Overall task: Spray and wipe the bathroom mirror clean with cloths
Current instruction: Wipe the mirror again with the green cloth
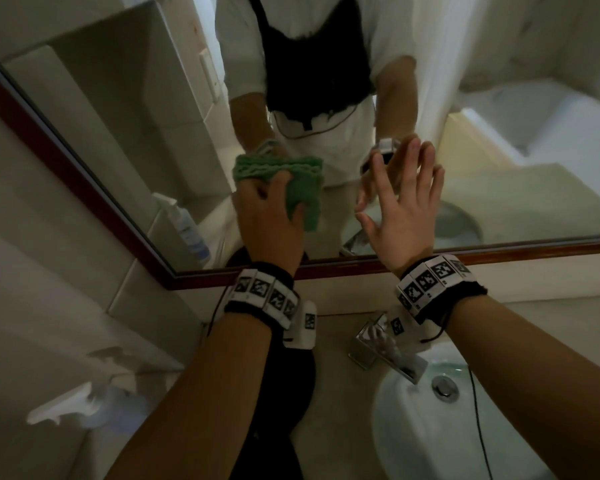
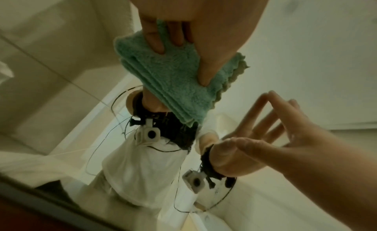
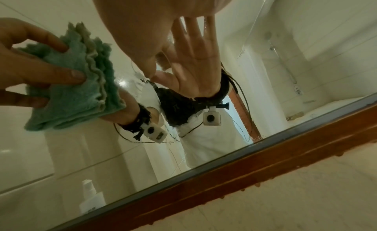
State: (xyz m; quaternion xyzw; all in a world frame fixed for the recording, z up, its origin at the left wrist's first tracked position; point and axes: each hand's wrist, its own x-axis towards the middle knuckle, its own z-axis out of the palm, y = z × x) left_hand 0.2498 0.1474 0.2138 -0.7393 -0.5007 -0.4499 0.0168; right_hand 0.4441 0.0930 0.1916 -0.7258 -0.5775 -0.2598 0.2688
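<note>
left hand (image 1: 267, 216) grips the folded cloth (image 1: 302, 199) against the mirror (image 1: 118, 140) near its bottom edge, wiping; right hand (image 1: 402, 206) flat and spread on the glass, probably bracing.

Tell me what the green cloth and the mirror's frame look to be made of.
The cloth in the left hand looks like fluffy microfibre or terry: fuzzy pile, wavy stitched edges, folded in layers. The frame looks like dark reddish-brown wood, varnished, with grain-like streaks and a moulded groove; it could be a wood-look finish.
</note>
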